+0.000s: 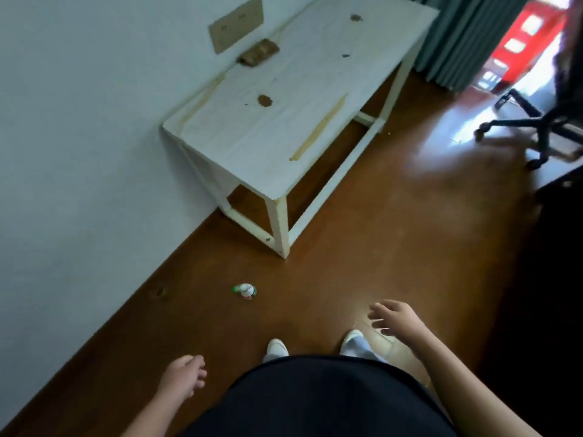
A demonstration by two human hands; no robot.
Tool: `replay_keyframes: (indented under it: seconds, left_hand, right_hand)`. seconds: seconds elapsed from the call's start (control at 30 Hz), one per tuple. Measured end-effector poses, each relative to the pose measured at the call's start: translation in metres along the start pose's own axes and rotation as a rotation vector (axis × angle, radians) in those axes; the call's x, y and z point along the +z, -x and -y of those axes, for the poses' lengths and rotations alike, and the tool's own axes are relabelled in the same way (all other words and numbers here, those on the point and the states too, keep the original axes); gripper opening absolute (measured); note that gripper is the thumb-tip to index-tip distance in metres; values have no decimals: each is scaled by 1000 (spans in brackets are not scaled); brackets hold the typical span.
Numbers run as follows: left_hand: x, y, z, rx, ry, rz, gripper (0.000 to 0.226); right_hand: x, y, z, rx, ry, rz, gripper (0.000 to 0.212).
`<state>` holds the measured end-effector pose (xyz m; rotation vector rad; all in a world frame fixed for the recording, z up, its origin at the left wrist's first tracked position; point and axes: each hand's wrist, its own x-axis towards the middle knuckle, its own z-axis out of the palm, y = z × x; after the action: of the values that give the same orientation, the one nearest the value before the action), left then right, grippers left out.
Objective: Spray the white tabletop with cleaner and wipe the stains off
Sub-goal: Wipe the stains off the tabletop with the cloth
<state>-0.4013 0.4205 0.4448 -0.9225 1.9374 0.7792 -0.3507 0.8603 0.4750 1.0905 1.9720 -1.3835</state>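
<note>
The white table [284, 127] stands against the wall ahead of me. Its top carries brown stains: a round blot [265, 100], smaller spots [356, 18] farther back, and a long yellowish streak [318, 127] near the right edge. A brown cloth [258, 53] lies on the tabletop by the wall. The spray bottle [245, 290], white with a green head, lies on the wooden floor in front of the table. My left hand [184, 376] hangs low with loosely curled fingers and holds nothing. My right hand [394, 318] is held out with fingers spread, also holding nothing.
A black office chair base [530, 130] stands at the right. Grey-green curtains [463, 36] hang behind the table's far end. A dark piece of furniture [555, 247] fills the right edge. A brown wall plate [236, 23] sits above the table. My feet [277, 346] stand on the floor.
</note>
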Motion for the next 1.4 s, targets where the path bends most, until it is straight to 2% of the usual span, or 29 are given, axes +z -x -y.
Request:
replay_keyframes:
  seconds: [0.27, 0.43, 0.53, 0.7, 0.87, 1.07, 1.23, 1.4]
  left_hand:
    - [101, 47, -125, 391, -184, -13, 24]
    - [158, 74, -165, 477, -281, 15, 23]
    - [174, 75, -172, 423, -306, 25, 24]
    - [184, 52, -202, 248, -327, 12, 24]
    - [202, 26, -268, 153, -318, -1, 26]
    - [248, 19, -406, 236, -382, 52, 26]
    - [288, 50, -541, 526, -367, 107, 24]
    - [313, 69, -632, 640, -311, 89, 26]
  right_hand:
    - [-91, 26, -142, 196, -158, -96, 21]
    - [-134, 24, -178, 274, -217, -110, 25]
    - [-154, 6, -162, 253, -222, -113, 25]
    - [-201, -40, -97, 110, -263, -92, 23]
    - [-260, -89, -38, 38, -294, -115, 19]
    - [-338, -156, -15, 104, -239, -180, 18]
    - [-399, -198, 9, 137, -196, -215, 18]
    - [-452, -265, 44, 131, -146, -166, 19]
